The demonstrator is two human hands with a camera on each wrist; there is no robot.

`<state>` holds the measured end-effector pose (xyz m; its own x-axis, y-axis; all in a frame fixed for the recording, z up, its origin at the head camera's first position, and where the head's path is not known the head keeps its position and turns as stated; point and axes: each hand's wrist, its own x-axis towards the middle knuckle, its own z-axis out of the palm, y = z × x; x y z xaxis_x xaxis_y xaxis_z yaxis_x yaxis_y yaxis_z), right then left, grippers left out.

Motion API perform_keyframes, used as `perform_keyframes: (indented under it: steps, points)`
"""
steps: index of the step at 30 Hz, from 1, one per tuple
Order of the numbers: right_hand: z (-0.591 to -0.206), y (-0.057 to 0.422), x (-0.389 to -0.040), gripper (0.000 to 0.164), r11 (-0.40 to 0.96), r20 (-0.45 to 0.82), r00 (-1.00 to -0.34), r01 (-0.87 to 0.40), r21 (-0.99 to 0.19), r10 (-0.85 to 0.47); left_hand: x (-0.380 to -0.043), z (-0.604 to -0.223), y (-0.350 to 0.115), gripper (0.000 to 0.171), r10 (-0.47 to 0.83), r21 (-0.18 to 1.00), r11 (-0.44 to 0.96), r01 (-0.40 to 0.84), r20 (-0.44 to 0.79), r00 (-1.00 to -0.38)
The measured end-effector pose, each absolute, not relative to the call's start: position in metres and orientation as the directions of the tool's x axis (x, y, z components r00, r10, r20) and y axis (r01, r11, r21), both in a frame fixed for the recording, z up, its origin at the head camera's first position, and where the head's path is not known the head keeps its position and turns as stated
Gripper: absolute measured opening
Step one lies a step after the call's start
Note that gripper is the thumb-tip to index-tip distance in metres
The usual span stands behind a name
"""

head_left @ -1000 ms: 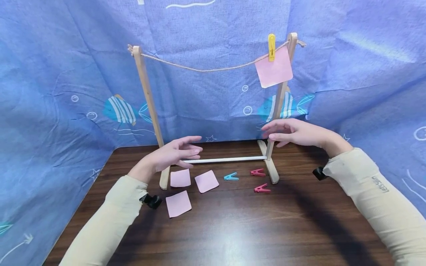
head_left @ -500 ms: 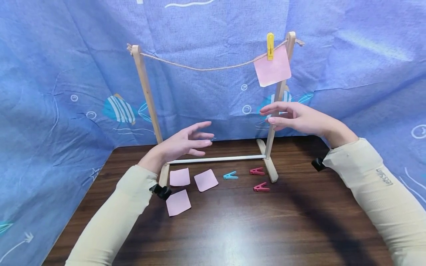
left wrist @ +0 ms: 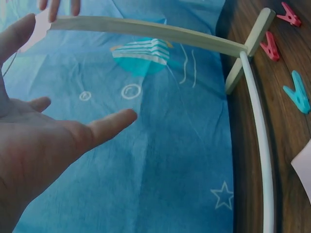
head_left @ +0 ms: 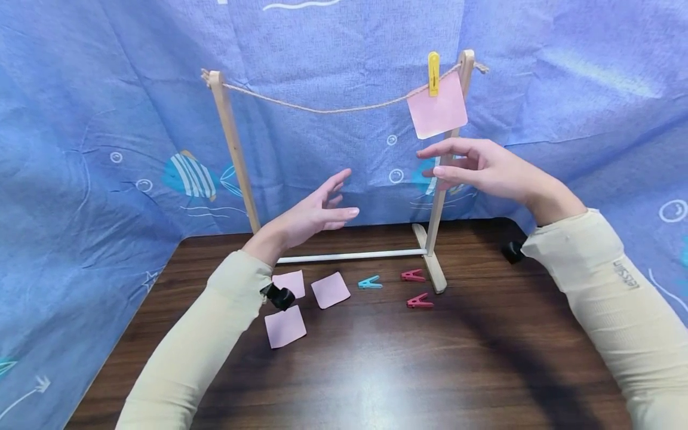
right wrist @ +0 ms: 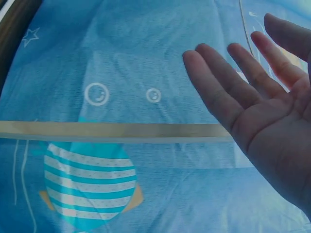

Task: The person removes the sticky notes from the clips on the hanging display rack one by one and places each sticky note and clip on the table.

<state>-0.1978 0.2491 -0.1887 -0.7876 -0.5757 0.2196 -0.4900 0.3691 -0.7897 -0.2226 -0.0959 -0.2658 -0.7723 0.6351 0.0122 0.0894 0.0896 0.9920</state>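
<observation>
My left hand (head_left: 314, 215) is raised in mid-air in front of the left post, fingers extended and holding nothing. Below the hanging pink paper (head_left: 438, 113), my right hand (head_left: 494, 167) hovers near the right post (head_left: 436, 221), its fingers spread and free of any object. A yellow clothespin (head_left: 433, 74) clips that paper to the rope (head_left: 322, 111). In the right wrist view, the palm (right wrist: 277, 121) and straight fingers show nothing held. The left wrist view shows a bare left palm (left wrist: 43, 150).
On the dark wooden table (head_left: 365, 370) lie pink papers (head_left: 330, 291), a light-blue clothespin (head_left: 369, 282) and two red clothespins (head_left: 412, 275). A white rod (head_left: 355, 257) joins the stand's feet. A blue fish-patterned cloth (head_left: 322, 54) hangs behind.
Both hands have risen from low over the table toward the rope's height. The left hand has also moved to the right. The papers and clothespins stay where they were.
</observation>
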Motion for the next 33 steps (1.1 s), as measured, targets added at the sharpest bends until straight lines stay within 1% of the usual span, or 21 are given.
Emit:
perform_keyframes:
  steps: [2,7,11,13,16,19,25,30,33]
  points:
    - [-0.183,0.248,-0.197,0.036,0.346,0.254,-0.787,-0.503,-0.792,-0.562,-0.224,-0.263,-0.090,0.090,0.620,0.995,0.051,0.086,0.036,-0.784]
    - [-0.170,0.243,-0.197,0.039,0.211,0.360,-0.774,-0.526,-0.824,-0.521,-0.226,-0.257,-0.077,0.089,0.563,0.991,-0.114,0.066,0.119,-0.818]
    - [-0.159,0.239,-0.198,0.041,0.102,0.434,-0.762,-0.540,-0.836,-0.481,-0.227,-0.252,-0.066,0.084,0.511,0.974,-0.215,0.075,0.177,-0.841]
    - [-0.153,0.238,-0.198,0.044,0.078,0.456,-0.760,-0.548,-0.833,-0.463,-0.229,-0.250,-0.061,0.080,0.496,0.967,-0.242,0.085,0.198,-0.846]
    - [-0.145,0.236,-0.199,0.050,0.071,0.470,-0.767,-0.550,-0.832,-0.437,-0.232,-0.245,-0.054,0.077,0.491,0.957,-0.277,0.088,0.219,-0.843]
    - [-0.137,0.234,-0.200,0.056,0.102,0.466,-0.788,-0.544,-0.833,-0.402,-0.235,-0.241,-0.046,0.075,0.493,0.950,-0.301,0.080,0.227,-0.840]
    - [-0.124,0.233,-0.205,0.065,0.223,0.459,-0.821,-0.545,-0.808,-0.341,-0.240,-0.230,-0.030,0.072,0.488,0.937,-0.344,0.061,0.234,-0.841]
    - [-0.116,0.231,-0.212,0.069,0.186,0.440,-0.840,-0.510,-0.840,-0.318,-0.242,-0.221,-0.016,0.070,0.475,0.930,-0.364,0.059,0.239,-0.847]
    - [-0.112,0.229,-0.215,0.069,0.233,0.434,-0.847,-0.509,-0.829,-0.307,-0.244,-0.215,-0.007,0.071,0.468,0.924,-0.380,0.040,0.229,-0.854]
